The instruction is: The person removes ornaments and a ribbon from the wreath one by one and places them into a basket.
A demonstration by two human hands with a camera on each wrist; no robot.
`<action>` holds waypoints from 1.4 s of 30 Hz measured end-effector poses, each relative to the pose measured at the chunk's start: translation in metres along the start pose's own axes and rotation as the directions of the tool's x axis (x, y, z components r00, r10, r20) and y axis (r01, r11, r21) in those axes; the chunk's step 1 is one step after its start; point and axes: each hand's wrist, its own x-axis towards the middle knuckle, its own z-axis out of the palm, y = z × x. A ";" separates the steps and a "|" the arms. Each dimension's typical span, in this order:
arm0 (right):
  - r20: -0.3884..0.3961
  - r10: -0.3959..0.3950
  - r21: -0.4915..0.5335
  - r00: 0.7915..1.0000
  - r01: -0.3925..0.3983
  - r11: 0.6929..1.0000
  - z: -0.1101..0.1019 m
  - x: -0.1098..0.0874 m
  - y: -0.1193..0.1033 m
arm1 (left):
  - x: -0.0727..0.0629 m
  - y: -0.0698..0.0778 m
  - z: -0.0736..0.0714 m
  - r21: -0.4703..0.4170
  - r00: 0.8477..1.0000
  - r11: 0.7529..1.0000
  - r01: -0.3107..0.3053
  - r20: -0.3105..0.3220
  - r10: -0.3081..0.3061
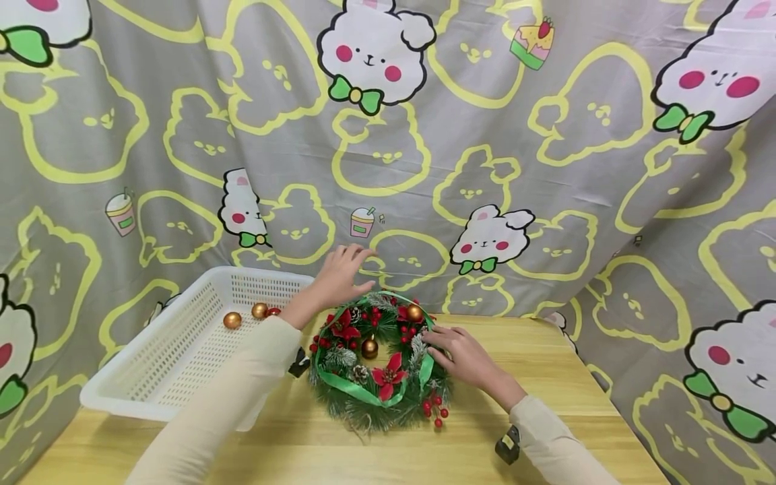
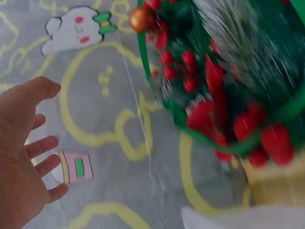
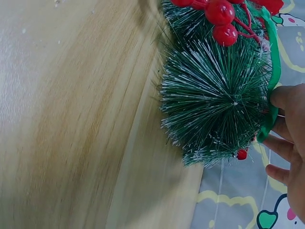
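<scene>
A green Christmas wreath (image 1: 418, 387) lies on the table, dressed with red poinsettias, berries, pinecones and frosted sprigs. A copper-coloured bauble (image 1: 370, 348) sits in its middle, and another gold bauble (image 1: 415, 313) is at its upper right. Green ribbon (image 1: 348, 385) loops round the wreath's top. My left hand (image 1: 339, 275) is raised over the far left side, fingers spread, holding nothing; in the left wrist view it is apart from the wreath. At the wreath's right side, my right hand (image 1: 463, 357) pinches the ribbon (image 3: 275, 62) between thumb and fingers.
A white perforated plastic basket (image 1: 151, 350) stands on the left of the wooden table (image 1: 533, 417). Inside it are gold baubles (image 1: 232, 320) and a red one (image 1: 274, 312), partly hidden by the left arm. A patterned grey curtain (image 1: 388, 162) hangs behind the table.
</scene>
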 end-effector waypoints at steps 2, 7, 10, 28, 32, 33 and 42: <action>-0.004 0.004 0.002 1.000 -0.004 1.000 0.001 0.000 0.000 | 0.004 0.010 0.002 -0.013 1.000 1.000 -0.005 0.015 0.005; -0.009 0.006 0.004 1.000 -0.006 1.000 0.002 0.001 0.001 | 0.012 0.029 0.014 -0.012 0.999 0.999 -0.030 0.038 0.031; -0.008 0.002 0.005 1.000 -0.002 1.000 0.003 0.001 0.001 | 0.016 0.035 0.026 -0.019 0.998 0.998 -0.054 0.042 0.055; -0.003 0.000 -0.009 1.000 0.000 1.000 0.003 0.000 0.000 | 0.032 0.057 0.082 -0.035 0.985 0.997 -0.073 0.155 0.078; -0.003 -0.004 -0.016 1.000 0.004 1.000 0.002 0.000 -0.001 | 0.033 0.060 0.085 -0.009 0.980 0.996 -0.087 0.178 0.087; -0.003 -0.005 -0.019 1.000 0.005 1.000 0.002 0.000 -0.001 | 0.034 0.060 0.086 0.000 0.979 0.996 -0.089 0.182 0.088; -0.002 0.000 -0.019 1.000 0.000 1.000 0.002 0.001 -0.002 | 0.033 0.055 0.101 0.110 0.967 0.984 -0.140 0.227 0.113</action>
